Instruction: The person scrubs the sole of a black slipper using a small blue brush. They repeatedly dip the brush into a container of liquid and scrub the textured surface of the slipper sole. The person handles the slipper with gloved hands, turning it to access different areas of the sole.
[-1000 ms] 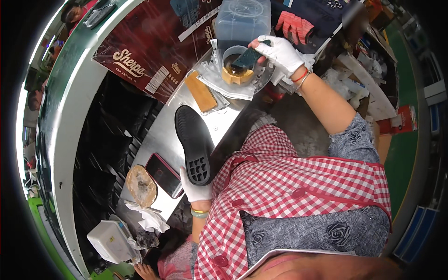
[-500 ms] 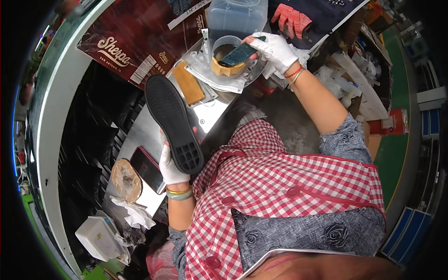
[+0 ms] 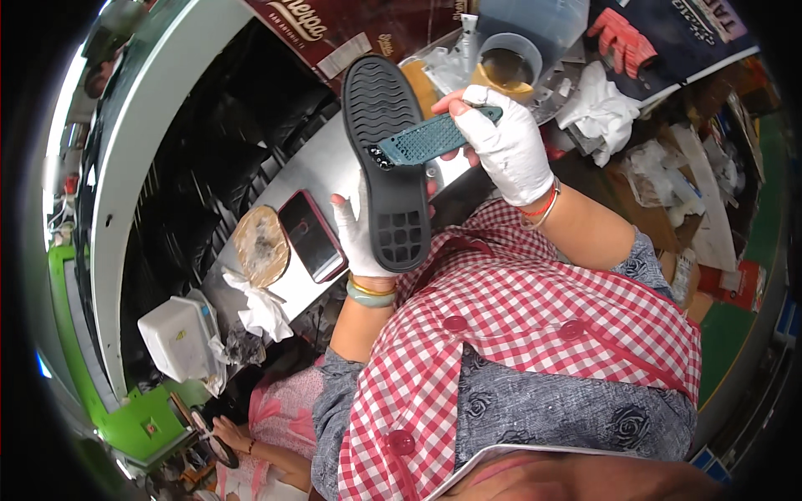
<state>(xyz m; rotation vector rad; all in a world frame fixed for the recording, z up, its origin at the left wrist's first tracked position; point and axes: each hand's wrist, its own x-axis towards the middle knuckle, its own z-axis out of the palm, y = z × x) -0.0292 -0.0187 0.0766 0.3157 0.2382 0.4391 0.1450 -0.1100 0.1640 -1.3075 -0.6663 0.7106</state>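
In my left hand [image 3: 357, 242], gloved in white with bare fingertips, is a black shoe sole [image 3: 399, 194]. It is held up at a slant, wavy tread at the upper end and square blocks at the lower end. My right hand [image 3: 511, 159], in a similar glove, grips a flat dark-green brush-like tool [image 3: 430, 139] with a dotted surface. The tool's far end lies over the middle of the sole, at a shiny dark patch; whether it has bristles I cannot tell. Behind my right hand stands a clear plastic cup [image 3: 535, 52] with a yellowish rim inside.
On the metal table [image 3: 311, 171] lie a phone [image 3: 312, 236], a round tape-covered disc [image 3: 261, 246] and crumpled white tissue [image 3: 261, 311]. A large translucent container [image 3: 535, 18] and a red glove [image 3: 622, 42] are at the back. Another person's hand [image 3: 230, 434] shows at lower left.
My right hand has brought the green tool from above the cup down to the left, onto the sole. The view has shifted, and another person's arm now shows at lower left.
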